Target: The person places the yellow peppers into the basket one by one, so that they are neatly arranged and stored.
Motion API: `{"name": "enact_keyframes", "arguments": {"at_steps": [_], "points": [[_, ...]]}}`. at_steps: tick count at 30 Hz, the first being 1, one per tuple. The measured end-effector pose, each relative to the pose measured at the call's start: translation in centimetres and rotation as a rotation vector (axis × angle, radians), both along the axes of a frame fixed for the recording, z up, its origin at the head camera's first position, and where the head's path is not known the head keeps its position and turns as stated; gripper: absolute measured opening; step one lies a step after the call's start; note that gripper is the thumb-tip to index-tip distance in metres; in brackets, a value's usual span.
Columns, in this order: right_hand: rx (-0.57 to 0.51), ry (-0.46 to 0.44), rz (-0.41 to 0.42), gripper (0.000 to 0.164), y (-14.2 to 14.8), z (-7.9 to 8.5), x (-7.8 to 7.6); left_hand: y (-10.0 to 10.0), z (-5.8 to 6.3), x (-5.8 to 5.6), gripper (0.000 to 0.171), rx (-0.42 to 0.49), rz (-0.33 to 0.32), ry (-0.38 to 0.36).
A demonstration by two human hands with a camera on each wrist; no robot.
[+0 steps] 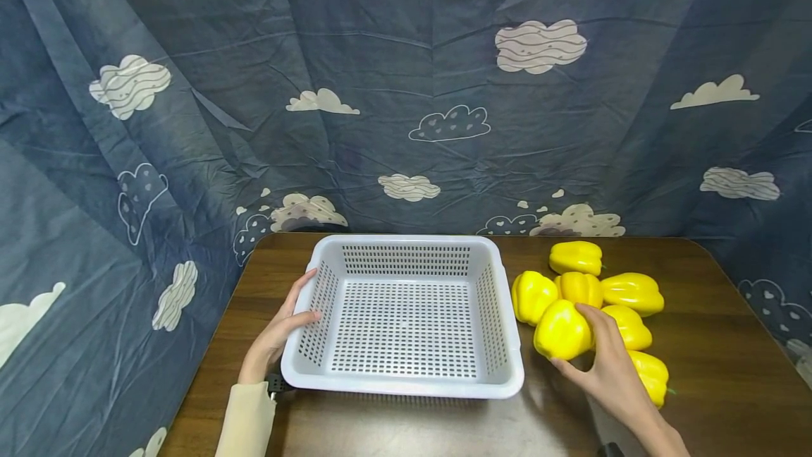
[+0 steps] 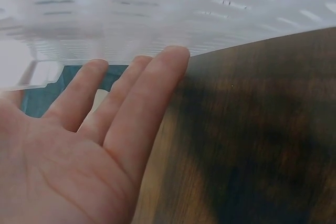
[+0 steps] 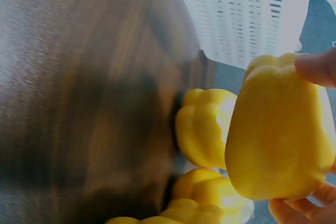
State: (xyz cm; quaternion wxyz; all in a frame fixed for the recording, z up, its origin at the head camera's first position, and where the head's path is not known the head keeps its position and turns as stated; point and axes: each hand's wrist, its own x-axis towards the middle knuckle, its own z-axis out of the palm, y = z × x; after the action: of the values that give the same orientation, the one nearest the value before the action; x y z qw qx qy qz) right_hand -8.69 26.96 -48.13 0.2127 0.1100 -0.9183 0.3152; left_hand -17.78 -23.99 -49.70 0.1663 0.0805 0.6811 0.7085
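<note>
A white perforated plastic basket with nothing inside stands over the middle of the table. My left hand holds its left side, the thumb hooked over the rim. In the left wrist view, the other fingers extend beneath the basket's underside. To the right of the basket, my right hand grips a yellow bell pepper between thumb and fingers. The right wrist view has this pepper lifted off the table, thumb at one end and fingertips at the other. Several more yellow peppers lie around it.
The brown wooden table extends right of the peppers. One pepper lies close to the basket's right wall, another near the back edge. A dark blue cloth with clouds hangs behind the table.
</note>
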Motion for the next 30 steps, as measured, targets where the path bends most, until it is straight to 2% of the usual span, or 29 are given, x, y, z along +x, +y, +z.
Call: {"name": "enact_keyframes", "arguments": {"at_steps": [6,14,22,30], "points": [[-0.015,-0.071,0.004,0.096,0.0,1.2,-0.5,0.0,0.0,0.0,0.080,-0.004,0.010,-0.003],[-0.036,-0.039,0.055,0.096,-0.5,2.9,-1.5,0.0,0.0,-0.2,0.079,0.003,-0.001,0.009],[-0.016,0.031,0.106,0.097,-1.2,3.8,-2.4,0.1,-0.2,-0.3,0.078,0.010,-0.007,0.018],[-0.005,-0.036,0.133,0.096,-2.7,4.9,-2.9,0.1,-0.2,-0.2,0.078,0.009,-0.005,0.016]]}}
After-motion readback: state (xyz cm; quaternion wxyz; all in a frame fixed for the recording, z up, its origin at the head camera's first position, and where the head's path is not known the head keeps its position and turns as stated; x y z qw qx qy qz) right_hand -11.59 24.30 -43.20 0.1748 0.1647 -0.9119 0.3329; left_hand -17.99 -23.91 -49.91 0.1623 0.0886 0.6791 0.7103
